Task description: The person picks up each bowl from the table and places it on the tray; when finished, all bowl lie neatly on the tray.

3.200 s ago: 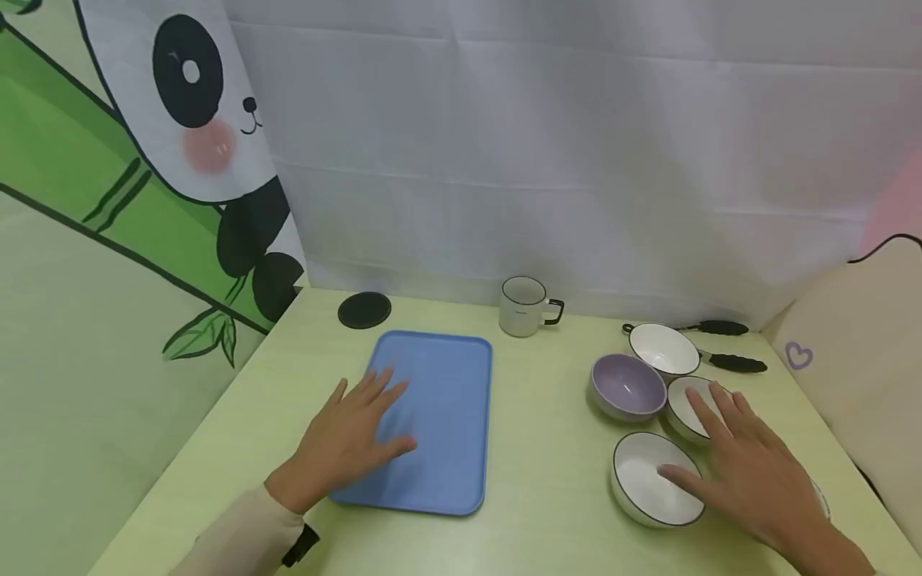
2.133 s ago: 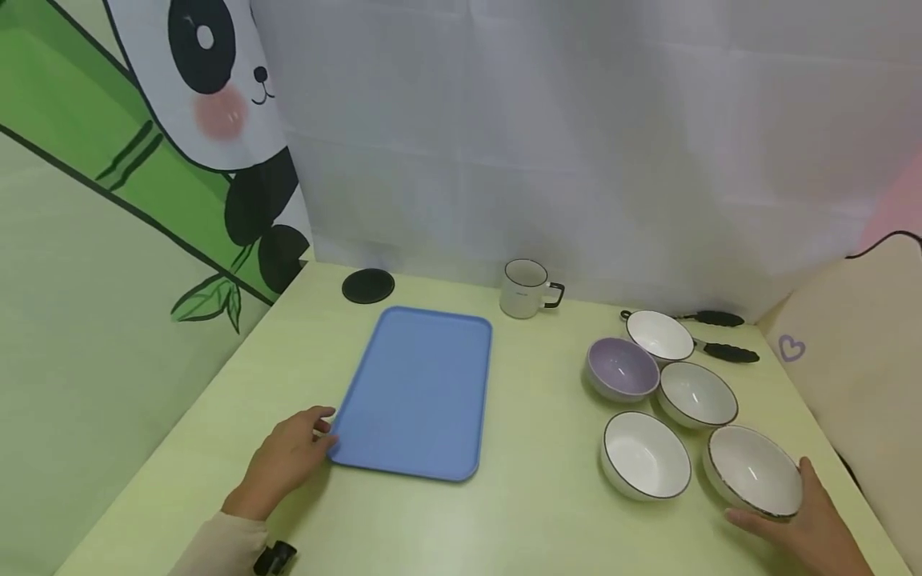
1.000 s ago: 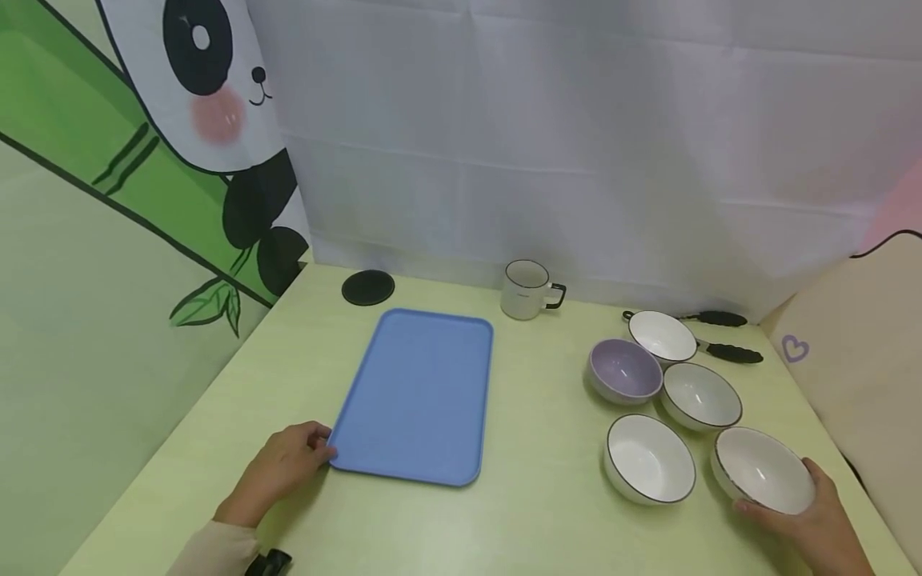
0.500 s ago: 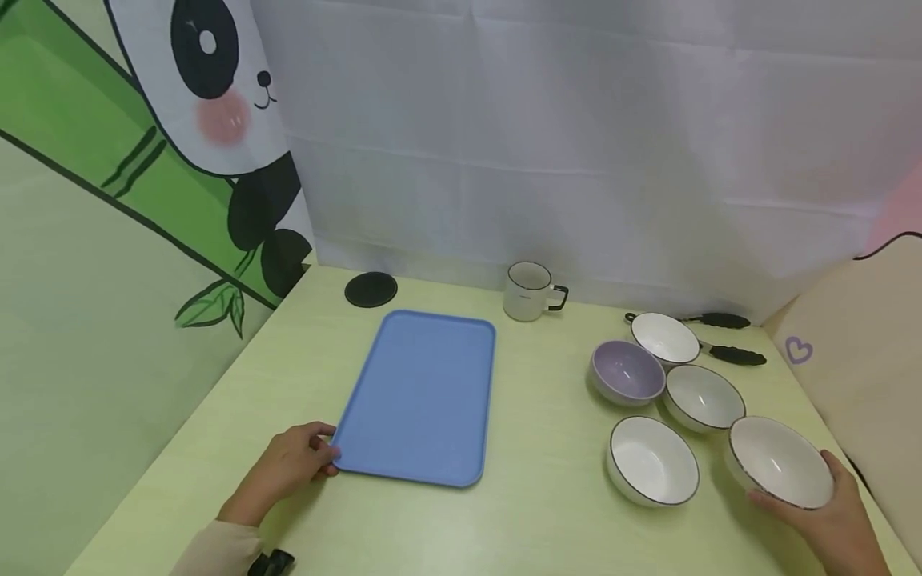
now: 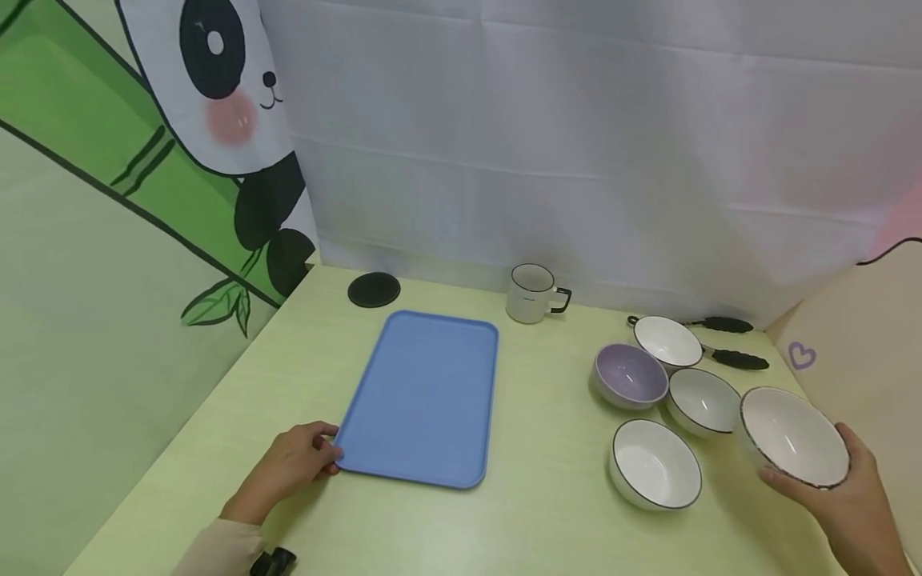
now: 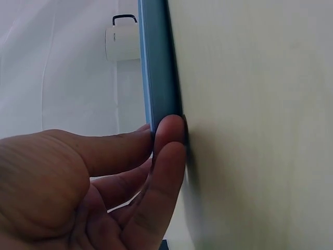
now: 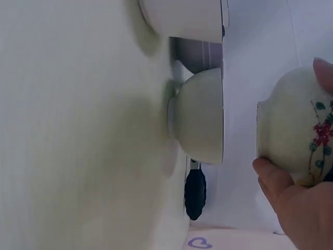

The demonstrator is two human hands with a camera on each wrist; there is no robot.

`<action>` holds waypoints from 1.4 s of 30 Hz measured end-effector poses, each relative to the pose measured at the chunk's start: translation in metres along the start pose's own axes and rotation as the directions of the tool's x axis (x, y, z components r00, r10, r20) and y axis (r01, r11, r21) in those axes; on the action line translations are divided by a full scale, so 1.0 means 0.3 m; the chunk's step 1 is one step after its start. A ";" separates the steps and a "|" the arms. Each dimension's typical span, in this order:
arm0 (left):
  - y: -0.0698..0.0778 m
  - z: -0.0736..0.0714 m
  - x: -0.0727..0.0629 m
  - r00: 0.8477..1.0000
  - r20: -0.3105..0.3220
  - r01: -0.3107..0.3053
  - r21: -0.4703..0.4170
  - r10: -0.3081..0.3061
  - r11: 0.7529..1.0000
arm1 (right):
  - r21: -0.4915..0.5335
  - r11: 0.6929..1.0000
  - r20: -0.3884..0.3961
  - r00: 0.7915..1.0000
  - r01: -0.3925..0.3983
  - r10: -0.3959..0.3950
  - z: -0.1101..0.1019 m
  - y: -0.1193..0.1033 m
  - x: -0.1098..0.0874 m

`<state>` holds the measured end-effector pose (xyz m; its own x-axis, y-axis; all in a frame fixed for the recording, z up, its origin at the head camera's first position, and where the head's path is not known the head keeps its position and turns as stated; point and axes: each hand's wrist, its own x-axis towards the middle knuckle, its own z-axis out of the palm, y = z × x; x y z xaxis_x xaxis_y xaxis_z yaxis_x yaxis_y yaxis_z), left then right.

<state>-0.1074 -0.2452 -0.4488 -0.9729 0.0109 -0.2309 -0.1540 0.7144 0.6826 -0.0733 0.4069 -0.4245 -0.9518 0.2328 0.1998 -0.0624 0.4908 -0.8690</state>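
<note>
In the head view my left hand (image 5: 291, 464) pinches the near-left corner of the blue tray (image 5: 425, 400), which lies on the table. The left wrist view shows the thumb on top of the tray's edge (image 6: 158, 62) and fingertips (image 6: 170, 127) at its side and underside. At the far right, my right hand (image 5: 850, 496) grips a white bowl (image 5: 792, 436) with a dark, worn rim. It hangs above the table. Red flowers and green leaves on its outside (image 7: 296, 120) show in the right wrist view. The fingers behind the bowl are partly hidden.
Left of the held bowl stand a white bowl (image 5: 655, 464), another white bowl (image 5: 702, 400), a purple bowl (image 5: 630, 374) and a farther white bowl (image 5: 666, 340). Behind are black-handled utensils (image 5: 738, 360). A mug (image 5: 529, 294) and black disc (image 5: 374, 290) stand near the back wall.
My right hand has gone from hovering over the bowls to gripping the flowered bowl and lifting it off the table. The left hand has gone from above the tray to its corner.
</note>
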 end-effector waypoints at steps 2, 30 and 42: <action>-0.005 -0.002 0.000 1.000 -0.001 0.004 0.005 -0.004 1.000 | 0.094 0.994 0.035 0.998 0.050 -0.053 0.019 -0.034 0.024; -0.002 0.001 -0.009 1.000 -0.015 -0.011 -0.003 0.011 1.000 | 0.127 0.990 0.226 0.971 0.056 -0.084 0.439 -0.457 0.253; 0.000 -0.002 -0.007 1.000 -0.001 0.011 -0.029 -0.011 1.000 | 0.274 0.961 0.288 0.950 0.038 -0.120 0.667 -0.576 0.329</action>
<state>-0.1053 -0.2455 -0.4478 -0.9712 0.0022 -0.2382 -0.1700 0.6939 0.6997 -0.2166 0.1772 -0.3451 -0.9834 -0.0792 0.1635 -0.1784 0.2510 -0.9514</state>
